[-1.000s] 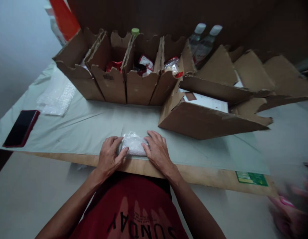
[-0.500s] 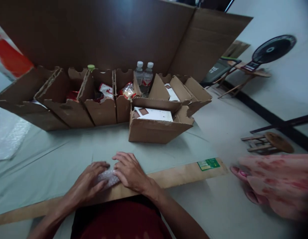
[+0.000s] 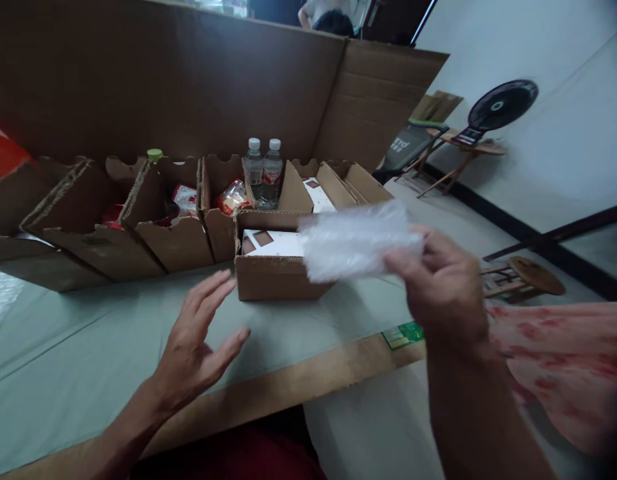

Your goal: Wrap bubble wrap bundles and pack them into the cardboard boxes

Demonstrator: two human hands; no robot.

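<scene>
At the far left, a row of open cardboard boxes (image 3: 108,240) stands along the back of the table (image 3: 88,333), with red and white packets showing inside them and a green bottle cap poking up behind. Your left hand (image 3: 198,340) hovers above the pale cloth near the table's front edge, fingers spread and empty, gripping nothing and touching nothing. Just past it, toward the middle, a smaller open box (image 3: 273,270) sits in front of the row with a white carton (image 3: 276,243) lying in it, and two water bottles (image 3: 263,170) stand upright behind it. A tall sheet of cardboard (image 3: 188,87) rises as a wall behind everything. To the right, your right hand (image 3: 438,283) is raised off the table and pinches the bubble-wrapped bundle (image 3: 356,241) by its right end, so the bundle hangs in the air, in front of the small box. Below it a green label (image 3: 403,333) lies on the wooden table edge. At the far right, another person's pink patterned sleeve (image 3: 563,367) enters the picture, and a black fan (image 3: 501,105) stands by the wall.
</scene>
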